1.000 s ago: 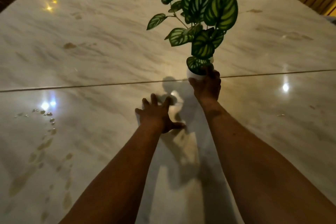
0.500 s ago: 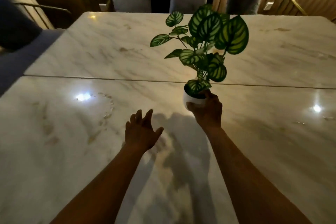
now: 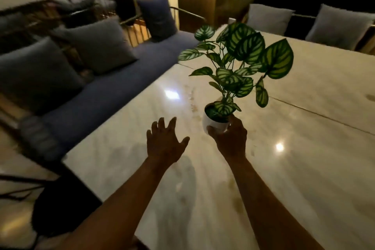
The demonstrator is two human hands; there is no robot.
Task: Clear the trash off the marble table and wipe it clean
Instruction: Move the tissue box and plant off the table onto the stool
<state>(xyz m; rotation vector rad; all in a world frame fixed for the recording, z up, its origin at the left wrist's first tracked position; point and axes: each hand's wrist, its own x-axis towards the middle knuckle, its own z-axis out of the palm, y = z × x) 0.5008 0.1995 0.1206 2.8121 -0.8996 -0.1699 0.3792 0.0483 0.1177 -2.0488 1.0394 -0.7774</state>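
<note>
Head view: the right hand grips the white pot of a green-leaved plant at frame centre, held above the marble table and tilted right. The left hand hovers just left of it, fingers spread wide, holding nothing. Droplets and smears (faint, blurred) mark the tabletop above the left hand; a cushioned bench occupies the left of frame.

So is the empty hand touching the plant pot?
Apart. The head view shows bare table between the left hand, fingers spread, and the white pot, which the right hand grips from below.
</note>
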